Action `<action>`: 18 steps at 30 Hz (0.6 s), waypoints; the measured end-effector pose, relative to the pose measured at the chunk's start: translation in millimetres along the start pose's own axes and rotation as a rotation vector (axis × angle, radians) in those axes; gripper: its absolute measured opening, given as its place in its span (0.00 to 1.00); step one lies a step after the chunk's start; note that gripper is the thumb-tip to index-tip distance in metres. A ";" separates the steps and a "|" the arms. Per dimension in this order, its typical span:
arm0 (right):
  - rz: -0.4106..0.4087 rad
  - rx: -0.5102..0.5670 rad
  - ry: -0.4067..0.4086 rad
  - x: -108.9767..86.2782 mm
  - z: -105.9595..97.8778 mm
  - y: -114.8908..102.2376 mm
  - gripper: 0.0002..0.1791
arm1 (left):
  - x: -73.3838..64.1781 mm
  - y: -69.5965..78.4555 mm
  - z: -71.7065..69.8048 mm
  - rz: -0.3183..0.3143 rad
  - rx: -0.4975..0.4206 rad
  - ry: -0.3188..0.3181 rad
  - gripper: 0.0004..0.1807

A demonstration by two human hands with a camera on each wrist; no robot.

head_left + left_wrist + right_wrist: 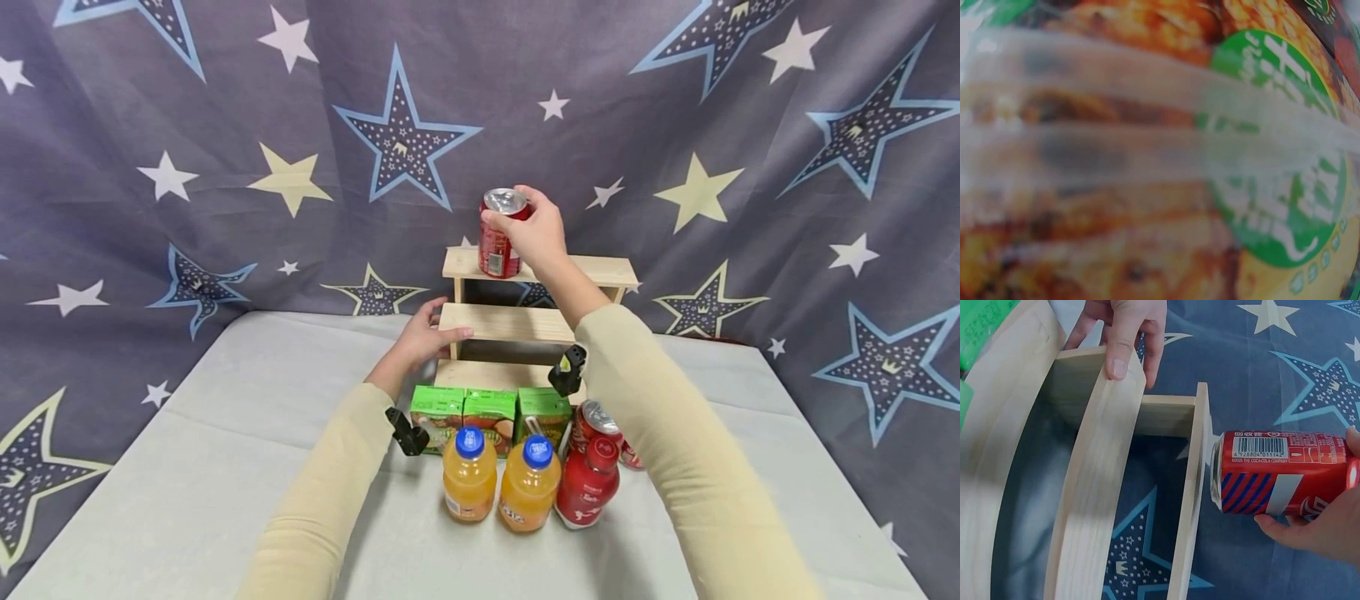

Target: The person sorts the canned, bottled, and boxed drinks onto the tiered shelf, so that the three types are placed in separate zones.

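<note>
Standing on the white table (240,433), the wooden rack (517,323) had its left side, partway up, gripped by the left hand (423,337). The right hand (542,237) pinched the red can (493,250) near its top, holding it upright at the top shelf (592,269); whether it touched, I couldn't tell. Bracing the rack and loosening only once the base sat flat seemed wisest.
</note>
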State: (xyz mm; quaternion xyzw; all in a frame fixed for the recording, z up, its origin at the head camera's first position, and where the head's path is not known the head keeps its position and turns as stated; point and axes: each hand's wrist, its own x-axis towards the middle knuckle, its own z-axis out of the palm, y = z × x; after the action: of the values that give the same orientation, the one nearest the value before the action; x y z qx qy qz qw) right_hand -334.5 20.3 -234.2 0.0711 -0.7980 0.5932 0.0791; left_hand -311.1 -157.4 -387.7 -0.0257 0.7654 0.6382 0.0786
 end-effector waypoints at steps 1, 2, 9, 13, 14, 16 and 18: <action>0.000 0.003 0.002 0.4 2.1 0.4 0.39 | 0.2 -0.1 -0.1 0.000 -0.001 -0.001 0.49; 0.002 0.008 0.004 0.7 4.1 0.7 0.39 | 0.1 -0.1 -0.3 -0.001 -0.001 -0.001 0.49; 0.018 0.033 0.026 4.3 15.3 7.2 0.39 | 1.7 -1.4 -0.4 -0.006 0.009 0.008 0.49; 0.021 0.040 0.041 5.6 19.2 10.0 0.38 | 2.3 -2.0 -0.8 -0.009 0.014 0.002 0.49; 0.021 0.045 0.041 6.1 19.9 10.5 0.39 | 2.2 -2.0 -0.7 -0.011 0.013 0.000 0.49; 0.017 0.047 0.043 7.2 21.1 11.4 0.39 | 2.3 -2.3 -0.9 -0.014 0.012 -0.004 0.49; 0.010 0.053 0.042 8.6 22.0 12.0 0.39 | 1.7 -1.6 -0.7 -0.014 0.011 -0.009 0.49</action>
State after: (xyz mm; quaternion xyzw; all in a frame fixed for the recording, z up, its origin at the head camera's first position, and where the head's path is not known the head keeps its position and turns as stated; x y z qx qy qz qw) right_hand -346.4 2.5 -249.9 0.0567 -0.7805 0.6159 0.0911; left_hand -312.7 -158.3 -389.4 -0.0277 0.7683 0.6336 0.0865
